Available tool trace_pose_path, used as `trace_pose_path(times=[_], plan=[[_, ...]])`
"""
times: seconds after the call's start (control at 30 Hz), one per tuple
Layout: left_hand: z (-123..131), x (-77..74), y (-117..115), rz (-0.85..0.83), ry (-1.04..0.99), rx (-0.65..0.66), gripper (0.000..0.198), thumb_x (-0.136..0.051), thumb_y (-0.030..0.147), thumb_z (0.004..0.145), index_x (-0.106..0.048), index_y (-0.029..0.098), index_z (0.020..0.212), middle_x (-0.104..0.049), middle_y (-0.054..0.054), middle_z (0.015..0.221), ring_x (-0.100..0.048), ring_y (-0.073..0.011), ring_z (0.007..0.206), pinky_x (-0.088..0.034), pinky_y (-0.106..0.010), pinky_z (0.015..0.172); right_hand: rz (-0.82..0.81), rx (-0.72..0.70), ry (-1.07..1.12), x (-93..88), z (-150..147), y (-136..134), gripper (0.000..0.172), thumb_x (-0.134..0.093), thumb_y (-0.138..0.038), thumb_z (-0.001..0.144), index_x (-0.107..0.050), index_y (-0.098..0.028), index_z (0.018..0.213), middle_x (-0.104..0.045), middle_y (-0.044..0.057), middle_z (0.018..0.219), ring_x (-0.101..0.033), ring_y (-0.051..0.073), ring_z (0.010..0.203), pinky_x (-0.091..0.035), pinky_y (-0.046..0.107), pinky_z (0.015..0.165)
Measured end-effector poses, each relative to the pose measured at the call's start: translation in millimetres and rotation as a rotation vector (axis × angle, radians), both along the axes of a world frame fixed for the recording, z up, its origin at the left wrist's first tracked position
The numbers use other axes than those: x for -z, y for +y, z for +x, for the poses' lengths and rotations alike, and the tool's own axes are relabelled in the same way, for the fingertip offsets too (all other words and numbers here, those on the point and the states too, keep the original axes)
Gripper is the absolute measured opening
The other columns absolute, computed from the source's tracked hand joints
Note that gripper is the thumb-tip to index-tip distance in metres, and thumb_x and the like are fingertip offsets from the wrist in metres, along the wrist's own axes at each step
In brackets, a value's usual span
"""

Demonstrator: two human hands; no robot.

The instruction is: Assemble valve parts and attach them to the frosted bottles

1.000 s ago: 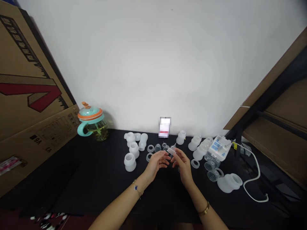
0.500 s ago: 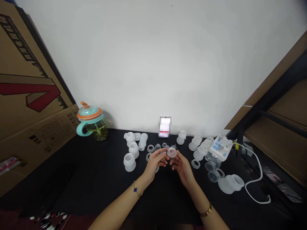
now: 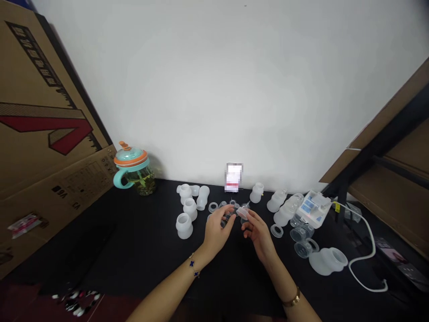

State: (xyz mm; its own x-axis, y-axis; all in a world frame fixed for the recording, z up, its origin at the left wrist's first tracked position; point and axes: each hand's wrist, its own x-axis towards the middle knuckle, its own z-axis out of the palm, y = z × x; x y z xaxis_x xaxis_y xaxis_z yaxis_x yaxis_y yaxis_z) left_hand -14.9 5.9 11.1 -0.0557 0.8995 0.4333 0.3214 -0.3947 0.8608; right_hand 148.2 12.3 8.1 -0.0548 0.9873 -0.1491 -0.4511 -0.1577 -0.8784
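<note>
Between the thumb and fingers of my right hand (image 3: 260, 233) is a translucent bottle collar ring (image 3: 241, 213), tilted above the black table. My left hand (image 3: 217, 229) is just left of it, thumb and fingers curved but apart, over small clear bottle parts that it partly hides. I cannot see anything in its grasp. Behind the left fingers lies a loose ring (image 3: 213, 207). To the left, several white bottle bodies (image 3: 184, 226) stand or lie on the table. Another ring (image 3: 276, 230) lies flat to the right of my right hand.
At the right are capped bottles (image 3: 284, 212), clear domed caps (image 3: 302, 248), a lying bottle body (image 3: 327, 261) and a white box-like device (image 3: 314, 208) with a white cable (image 3: 372, 241). A lit phone (image 3: 233, 177) leans on the wall. A teapot (image 3: 136, 172) stands left, by a cardboard box (image 3: 63, 197).
My left hand has moved away from the collar ring, down toward the small parts, its fingers apart. The ring in my right hand has tipped over. The view has shifted slightly.
</note>
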Motion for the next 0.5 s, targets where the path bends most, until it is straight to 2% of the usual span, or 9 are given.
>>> trace_pose_path(times=[0.07,0.17,0.27,0.37,0.5], plan=[[-3,-0.1,1,0.181,0.236,-0.123,0.028,-0.055,0.03,0.096,-0.064,0.023,0.122,-0.07,-0.009,0.121,-0.064,-0.026,0.115,-0.049,-0.045,0.1,0.003,0.007,-0.003,-0.3,0,0,0.038,-0.082,-0.039,0.074,-0.072,-0.022,0.106,-0.071,0.004,0.103,-0.061,0.012,0.062,-0.046,0.021,0.044],[-7,-0.4,4,0.298,0.502,-0.291,0.032,-0.054,0.026,0.096,-0.062,0.021,0.127,-0.065,-0.013,0.131,-0.057,-0.0301,0.126,-0.037,-0.055,0.112,0.0,0.016,-0.005,-1.3,0,0,0.039,-0.083,-0.04,0.074,-0.072,-0.021,0.106,-0.07,0.005,0.105,-0.06,0.011,0.062,-0.046,0.021,0.044],[-11,0.1,7,0.288,0.682,-0.448,0.036,-0.055,0.027,0.096,-0.06,0.018,0.13,-0.059,-0.018,0.14,-0.051,-0.0361,0.132,-0.027,-0.064,0.114,-0.001,0.023,-0.009,-1.8,0,-1,0.039,-0.083,-0.04,0.074,-0.072,-0.022,0.107,-0.07,0.005,0.105,-0.06,0.011,0.062,-0.046,0.021,0.044],[-14,0.8,10,0.227,0.781,-0.567,0.041,-0.058,0.031,0.094,-0.06,0.015,0.132,-0.053,-0.023,0.146,-0.046,-0.0419,0.136,-0.023,-0.071,0.112,0.005,0.018,-0.007,-1.2,1,-1,0.039,-0.082,-0.04,0.075,-0.072,-0.022,0.108,-0.07,0.005,0.104,-0.06,0.011,0.063,-0.046,0.02,0.044],[-18,-0.8,11,0.173,0.831,-0.628,0.042,-0.059,0.033,0.093,-0.061,0.015,0.131,-0.049,-0.024,0.149,-0.047,-0.0434,0.135,-0.026,-0.07,0.11,-0.004,0.025,-0.004,0.2,1,0,0.038,-0.082,-0.039,0.075,-0.071,-0.022,0.107,-0.07,0.005,0.104,-0.06,0.012,0.063,-0.045,0.021,0.044]])
